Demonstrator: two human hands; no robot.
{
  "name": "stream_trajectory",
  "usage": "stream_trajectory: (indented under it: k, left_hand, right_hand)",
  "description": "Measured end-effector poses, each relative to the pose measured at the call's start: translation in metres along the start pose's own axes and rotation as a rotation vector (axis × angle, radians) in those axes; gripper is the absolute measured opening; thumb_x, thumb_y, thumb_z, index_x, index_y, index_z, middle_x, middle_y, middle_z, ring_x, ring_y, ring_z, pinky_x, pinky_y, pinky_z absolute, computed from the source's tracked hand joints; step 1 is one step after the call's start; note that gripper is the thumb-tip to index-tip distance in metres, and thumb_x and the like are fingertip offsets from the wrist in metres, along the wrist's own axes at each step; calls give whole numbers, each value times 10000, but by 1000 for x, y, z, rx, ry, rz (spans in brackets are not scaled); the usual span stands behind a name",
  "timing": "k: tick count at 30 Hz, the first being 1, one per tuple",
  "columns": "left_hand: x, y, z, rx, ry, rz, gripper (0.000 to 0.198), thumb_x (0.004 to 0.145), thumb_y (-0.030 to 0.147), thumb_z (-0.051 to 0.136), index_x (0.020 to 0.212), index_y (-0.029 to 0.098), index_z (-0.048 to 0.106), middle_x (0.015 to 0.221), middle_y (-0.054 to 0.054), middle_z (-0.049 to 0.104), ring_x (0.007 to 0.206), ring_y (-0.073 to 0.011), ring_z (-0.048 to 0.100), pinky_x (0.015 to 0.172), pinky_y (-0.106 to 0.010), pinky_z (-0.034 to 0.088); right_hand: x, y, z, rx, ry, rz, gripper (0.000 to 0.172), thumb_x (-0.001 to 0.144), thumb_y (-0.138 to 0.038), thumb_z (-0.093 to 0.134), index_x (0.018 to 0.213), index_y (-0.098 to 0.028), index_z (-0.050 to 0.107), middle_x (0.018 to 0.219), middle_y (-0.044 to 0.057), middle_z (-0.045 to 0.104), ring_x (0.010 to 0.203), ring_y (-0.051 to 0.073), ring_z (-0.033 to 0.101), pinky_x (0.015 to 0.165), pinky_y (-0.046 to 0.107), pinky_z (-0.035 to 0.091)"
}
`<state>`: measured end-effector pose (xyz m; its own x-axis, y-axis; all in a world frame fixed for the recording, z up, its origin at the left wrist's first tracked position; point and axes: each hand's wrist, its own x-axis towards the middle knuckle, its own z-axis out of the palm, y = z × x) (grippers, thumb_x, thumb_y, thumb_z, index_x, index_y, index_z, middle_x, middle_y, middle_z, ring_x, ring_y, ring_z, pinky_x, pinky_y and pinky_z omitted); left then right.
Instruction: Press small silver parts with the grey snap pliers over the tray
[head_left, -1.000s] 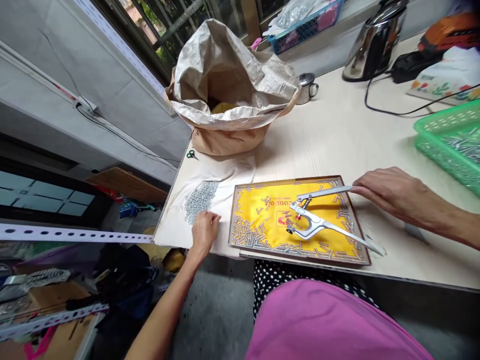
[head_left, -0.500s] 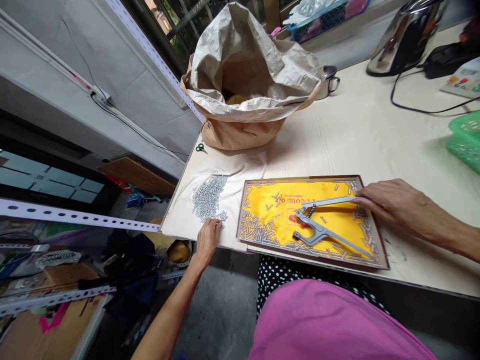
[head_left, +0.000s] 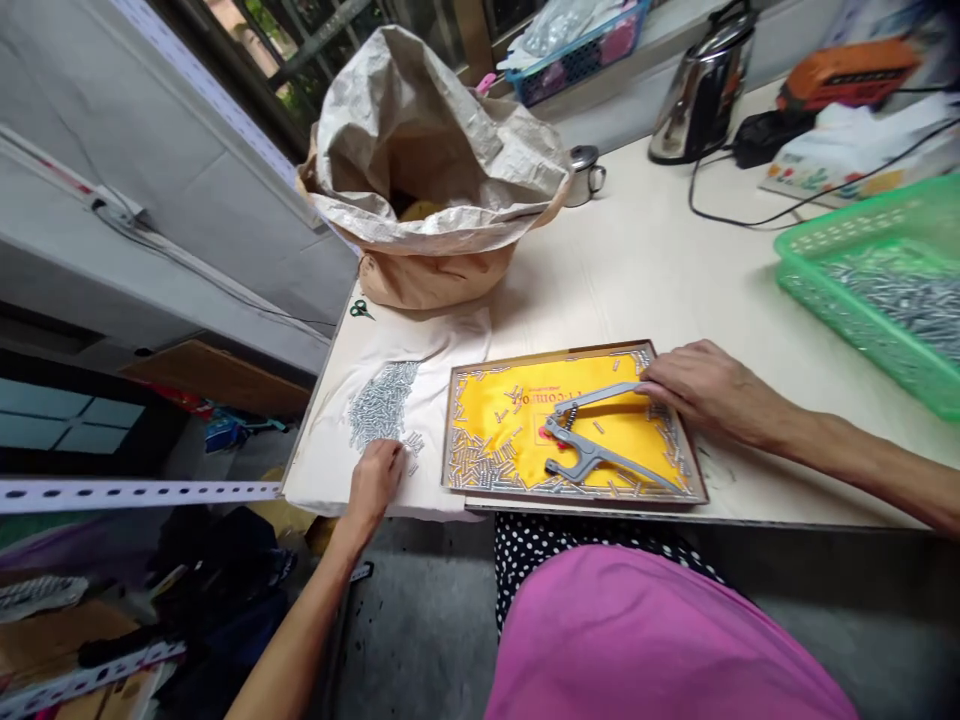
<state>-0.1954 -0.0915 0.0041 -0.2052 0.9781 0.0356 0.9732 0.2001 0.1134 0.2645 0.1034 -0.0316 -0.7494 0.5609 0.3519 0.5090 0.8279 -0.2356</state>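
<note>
My right hand [head_left: 709, 392] is closed around the upper handle of grey metal hand pliers [head_left: 592, 456], whose handles are spread. These pliers rest in a shallow brown tray [head_left: 577, 349] with a yellow sheet as its lining. Small silvery metal pins [head_left: 476, 465] lie scattered inside, thickest at the tray's left end. Left of the tray, a heap of similar metal pins [head_left: 380, 400] lies on a white cloth [head_left: 442, 345]. At the heap's near edge, my left hand [head_left: 377, 482] has its fingers pinched together; what they hold, if anything, is hidden.
A large open woven sack [head_left: 439, 265] stands behind the cloth, with green scissors [head_left: 361, 310] near it. A green basket of metal pieces [head_left: 847, 312] sits at the right. Farther back are a metal cup [head_left: 580, 178], an electric kettle [head_left: 694, 100] and its black cord [head_left: 694, 205].
The view has swung right, bringing more of the green basket into sight. My left hand has shifted slightly left along the heap's near edge. My right hand still holds the pliers.
</note>
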Motion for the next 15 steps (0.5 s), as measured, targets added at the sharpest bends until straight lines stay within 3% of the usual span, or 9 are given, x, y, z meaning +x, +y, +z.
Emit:
stream_trajectory:
  k: [2, 5, 9, 12, 15]
  left_hand:
    - [-1, 24, -7, -235, 64, -112, 181, 884, 334, 551, 883, 184, 653, 875, -61, 692, 802, -191, 632, 774, -302, 509]
    - [-3, 87, -13, -629, -17, -241, 247, 838, 428, 611, 907, 196, 657, 807, -18, 689, 665, -147, 614, 645, -248, 513]
    - [1, 167, 0, -876, -160, -179, 185, 788, 362, 646, 844, 187, 666, 784, -22, 689, 676, -138, 623, 631, -222, 503]
    - [10, 192, 19, -849, -204, -158, 137, 795, 304, 635, 781, 176, 684, 786, -33, 692, 717, -142, 633, 645, -218, 495]
    - [18, 196, 32, -784, -218, -137, 119, 788, 269, 656, 734, 171, 698, 769, -28, 694, 718, -134, 630, 669, -218, 482]
  right_hand:
    - [4, -4, -5, -34, 10, -17, 421, 1035, -440, 297, 839, -196, 580, 779, 41, 622, 745, 181, 539, 806, 340, 366]
    - [10, -9, -13, -110, 35, -40, 436, 1038, -437, 298, 826, -196, 593, 779, 39, 631, 737, 167, 525, 790, 332, 343]
    - [17, -16, -21, -194, 79, -58, 434, 1041, -427, 304, 811, -194, 589, 767, 36, 646, 729, 157, 509, 805, 334, 313]
    - [20, -19, -24, -214, 89, -76, 415, 1043, -406, 323, 803, -189, 583, 759, 29, 649, 722, 152, 498, 792, 329, 293]
    - [20, -19, -25, -232, 95, -92, 402, 1043, -391, 338, 789, -187, 575, 749, 26, 644, 715, 151, 483, 770, 328, 277]
